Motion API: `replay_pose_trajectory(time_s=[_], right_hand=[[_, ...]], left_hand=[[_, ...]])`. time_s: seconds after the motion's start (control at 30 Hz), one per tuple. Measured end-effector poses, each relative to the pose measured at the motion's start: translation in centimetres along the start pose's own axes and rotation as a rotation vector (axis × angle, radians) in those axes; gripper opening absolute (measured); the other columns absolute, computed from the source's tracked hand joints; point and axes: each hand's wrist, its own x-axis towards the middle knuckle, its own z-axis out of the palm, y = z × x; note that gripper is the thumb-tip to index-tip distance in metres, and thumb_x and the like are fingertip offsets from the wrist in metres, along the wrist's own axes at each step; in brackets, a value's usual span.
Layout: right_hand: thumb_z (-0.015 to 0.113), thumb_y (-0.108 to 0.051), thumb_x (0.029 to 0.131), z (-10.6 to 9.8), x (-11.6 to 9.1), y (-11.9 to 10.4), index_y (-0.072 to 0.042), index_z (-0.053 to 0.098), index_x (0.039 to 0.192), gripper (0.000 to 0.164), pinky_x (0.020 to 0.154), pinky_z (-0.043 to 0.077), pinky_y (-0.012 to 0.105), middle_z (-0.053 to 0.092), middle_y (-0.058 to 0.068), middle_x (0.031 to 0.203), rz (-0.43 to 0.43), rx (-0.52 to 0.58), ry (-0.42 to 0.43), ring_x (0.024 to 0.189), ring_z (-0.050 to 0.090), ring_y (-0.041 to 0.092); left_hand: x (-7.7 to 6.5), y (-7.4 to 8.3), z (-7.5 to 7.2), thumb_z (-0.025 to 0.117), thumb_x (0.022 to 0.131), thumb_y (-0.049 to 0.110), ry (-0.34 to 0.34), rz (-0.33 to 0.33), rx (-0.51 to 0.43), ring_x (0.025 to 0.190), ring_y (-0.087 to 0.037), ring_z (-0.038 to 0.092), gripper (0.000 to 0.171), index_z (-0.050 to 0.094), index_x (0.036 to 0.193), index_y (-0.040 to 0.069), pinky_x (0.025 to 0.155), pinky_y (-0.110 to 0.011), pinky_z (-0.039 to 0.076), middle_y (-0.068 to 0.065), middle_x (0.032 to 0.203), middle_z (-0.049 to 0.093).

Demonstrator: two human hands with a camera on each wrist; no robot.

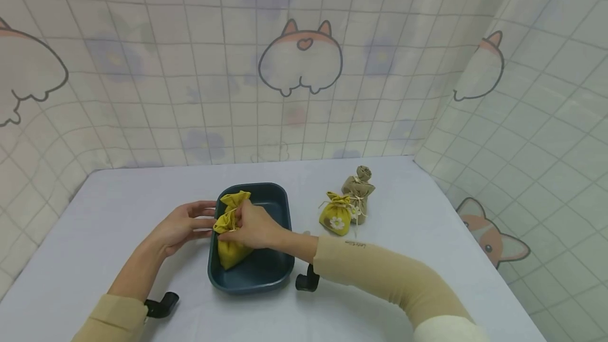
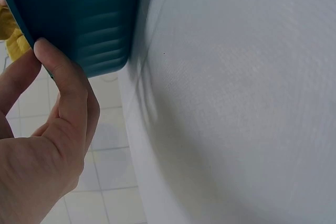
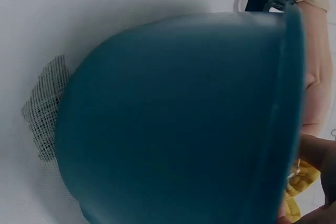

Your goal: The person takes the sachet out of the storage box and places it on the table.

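A dark teal basin point(image 1: 271, 273) stands on the table between the hands. Inside it, along the left wall, are yellow drawstring pouches point(image 1: 231, 255), with two gathered tops showing. My right hand point(image 1: 258, 228) reaches over the basin and pinches a yellow pouch near its tied neck; its fingers partly cover the pouches. From the left, my left hand point(image 1: 182, 226) touches the basin's rim with its fingers extended. In the left wrist view those fingertips point(image 2: 44, 51) lie right at the rim, and some yellow cloth point(image 2: 18, 45) shows beyond it.
Right of the basin sit a yellow pouch point(image 1: 336, 218) with a white flower and, behind it, brown pouches point(image 1: 358, 194) tied with cord. A patterned curtain point(image 1: 299, 125) hangs behind the white table point(image 1: 142, 194). Black wrist cameras point(image 1: 162, 305) stick out under both forearms.
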Motion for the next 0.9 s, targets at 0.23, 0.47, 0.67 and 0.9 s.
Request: replay_pose_trajectory(time_s=[0.23, 0.47, 0.67, 0.9], right_hand=[[0.081, -0.022, 0.09, 0.2, 0.0, -0.1, -0.004, 0.059, 0.111, 0.036, 0.061, 0.052, 0.016, 0.061, -0.002, 0.087, -0.057, -0.047, 0.014, 0.073, 0.059, 0.006], [0.073, -0.012, 0.093, 0.3, -0.1, -0.3, -0.005, 0.06, 0.108, 0.022, 0.06, 0.05, 0.016, 0.059, -0.003, 0.085, -0.106, -0.118, 0.024, 0.071, 0.057, 0.006], [0.071, -0.012, 0.094, 0.2, -0.3, 0.0, -0.005, 0.062, 0.113, 0.022, 0.067, 0.051, 0.014, 0.063, -0.003, 0.092, -0.16, -0.124, 0.041, 0.077, 0.057, 0.004], [0.067, -0.006, 0.096, -1.2, -0.1, 1.3, -0.002, 0.061, 0.119, 0.024, 0.081, 0.052, 0.013, 0.067, 0.003, 0.109, -0.351, -0.067, -0.023, 0.095, 0.061, 0.004]], left_hand=[[0.0, 0.0, 0.1, 0.065, 0.099, 0.006, 0.002, 0.006, -0.005, 0.108, -0.02, 0.063, 0.067, 0.03, 0.155, -0.009, 0.09, -0.035, 0.058, -0.03, 0.145, 0.044], [0.0, 0.1, 0.1, 0.065, 0.099, 0.006, 0.004, 0.005, -0.006, 0.107, -0.019, 0.064, 0.067, 0.03, 0.155, -0.009, 0.09, -0.034, 0.058, -0.029, 0.145, 0.045], [-0.1, 0.1, 0.1, 0.067, 0.099, 0.007, 0.007, -0.005, -0.001, 0.107, -0.019, 0.064, 0.068, 0.03, 0.155, -0.009, 0.09, -0.035, 0.058, -0.029, 0.145, 0.044], [0.1, 0.0, 0.0, 0.069, 0.098, 0.009, 0.027, -0.02, 0.006, 0.106, -0.02, 0.065, 0.069, 0.033, 0.154, -0.007, 0.089, -0.033, 0.058, -0.028, 0.145, 0.044]])
